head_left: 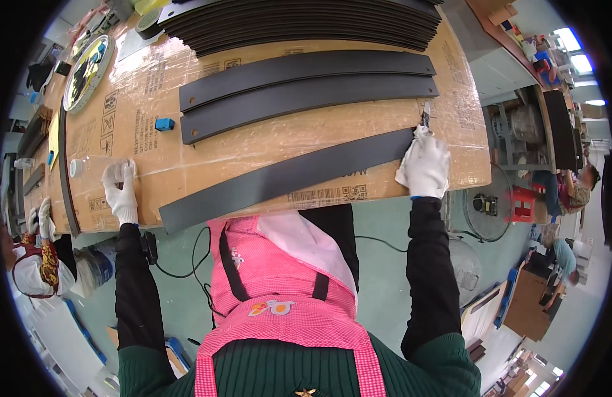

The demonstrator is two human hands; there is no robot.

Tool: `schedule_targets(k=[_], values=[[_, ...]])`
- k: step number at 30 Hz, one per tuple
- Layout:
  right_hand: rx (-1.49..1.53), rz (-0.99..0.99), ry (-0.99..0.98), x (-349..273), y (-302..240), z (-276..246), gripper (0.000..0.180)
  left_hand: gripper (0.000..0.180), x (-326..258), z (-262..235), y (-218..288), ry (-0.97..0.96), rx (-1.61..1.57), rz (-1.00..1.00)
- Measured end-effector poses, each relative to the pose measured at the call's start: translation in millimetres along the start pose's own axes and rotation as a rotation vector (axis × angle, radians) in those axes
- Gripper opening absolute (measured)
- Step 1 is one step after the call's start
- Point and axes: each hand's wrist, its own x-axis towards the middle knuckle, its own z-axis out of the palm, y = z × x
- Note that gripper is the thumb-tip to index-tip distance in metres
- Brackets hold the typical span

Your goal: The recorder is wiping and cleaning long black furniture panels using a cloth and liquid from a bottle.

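Left grip (121, 193) curls around a clear bottle (93, 167), left side of desk (150, 149); right grip (425, 164) bunches at the right end of the near dark strip (279, 175), closure and hold unclear. Beyond lie two strips (306, 96), then a far stack (306, 28).

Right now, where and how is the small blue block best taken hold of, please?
Probably grip the blue block by its near and far sides, left hand coming from the left: it is boxy, with dark strips close on its right.
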Motion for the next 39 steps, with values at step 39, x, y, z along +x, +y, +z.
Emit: schedule_targets(k=[39], values=[[0.309,-0.05,-0.168,-55.3,-117.2,-19.0,0.035,0.057,-102.6,88.1,182.2,-0.46,-0.197,0.03]])
